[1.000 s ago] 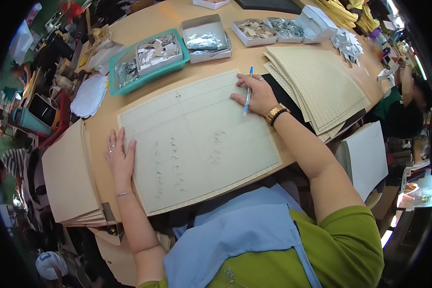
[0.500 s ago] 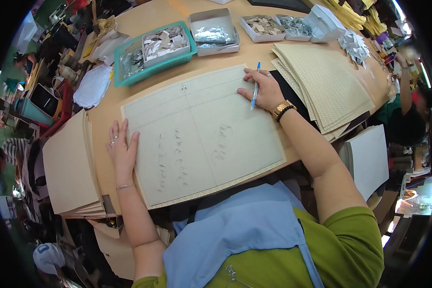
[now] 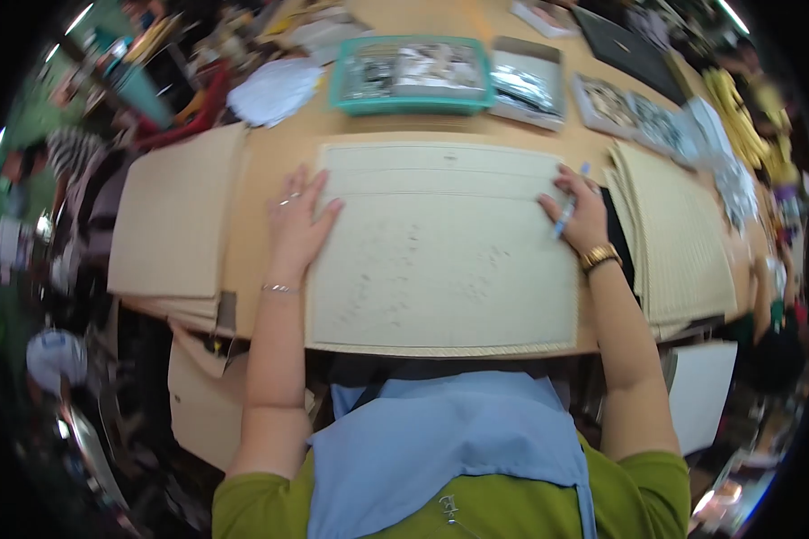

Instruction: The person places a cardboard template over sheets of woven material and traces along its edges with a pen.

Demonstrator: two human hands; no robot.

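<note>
A pale rectangular sheet [image 3: 440,269] with ruled lines and dark marks lies flat on a woven sheet whose edge shows beneath it. At its left edge rests my left hand [image 3: 301,225], fingers spread and holding nothing. My right hand [image 3: 580,211] is at the upper right corner, with a blue and white pen [image 3: 565,216] held between thumb and fingers. Stacked woven sheets [image 3: 679,238] lie just right of that hand, partly over a black piece. To the left of my left hand is a stack of plain beige sheets [image 3: 171,216].
A teal basket [image 3: 413,106] with small pieces stands beyond the sheet. Beside it are an open box [image 3: 548,67] with shiny packets and further boxes of small parts [image 3: 607,106]. White round sheets [image 3: 274,92] lie at the back left. A person [image 3: 773,346] is at the far right.
The view has turned, so the sheet now looks nearly square to me and the basket appears farther right. Both hands remain at the sheet's edges, the pen still in my right hand.
</note>
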